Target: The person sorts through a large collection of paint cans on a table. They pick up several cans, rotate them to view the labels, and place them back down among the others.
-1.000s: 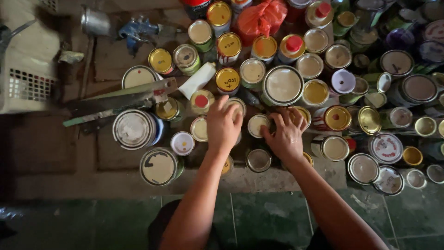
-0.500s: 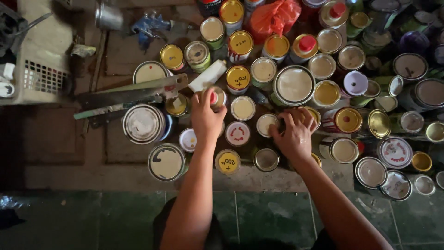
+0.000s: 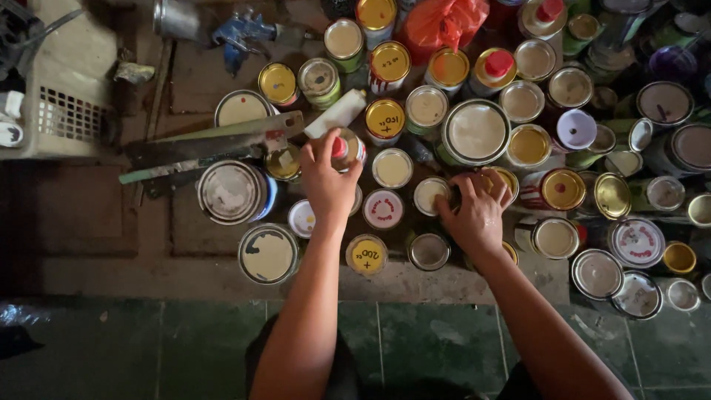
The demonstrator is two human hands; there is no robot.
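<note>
Looking down from the head camera, 2 bare arms reach up from 6 o'clock into a packed field of round cans. Far left, a pale plastic basket (image 3: pixel 52 96) sits at 10 o'clock, and a hand saw (image 3: pixel 215 144) lies flat across the dark floor, propped partly on lids, likely just laid out of the way. A blue spray gun (image 3: pixel 241 30) rests near 11 o'clock. The left hand (image 3: pixel 329 181) is closed, fingers wrapped around a small can with a red cap (image 3: pixel 344 148), gripping it near the top just left of centre, beside a white tube (image 3: pixel 337 112). A yellow-lidded can (image 3: pixel 366 254) stands just below that wrist. The right hand (image 3: pixel 474 215) is curled over a can (image 3: pixel 498 181) among the cluster at about 3 o'clock of centre; whether it actually grips it I cannot tell. An orange plastic bag (image 3: pixel 441 22) sits at 12 o'clock. Cans stand upright, lids up, touching one another, so each is easily picked out. They rest on a worn, paint-stained ledge (image 3: pixel 459 281); green floor tiles (image 3: pixel 185 348) run along the bottom. Light is dim.
</note>
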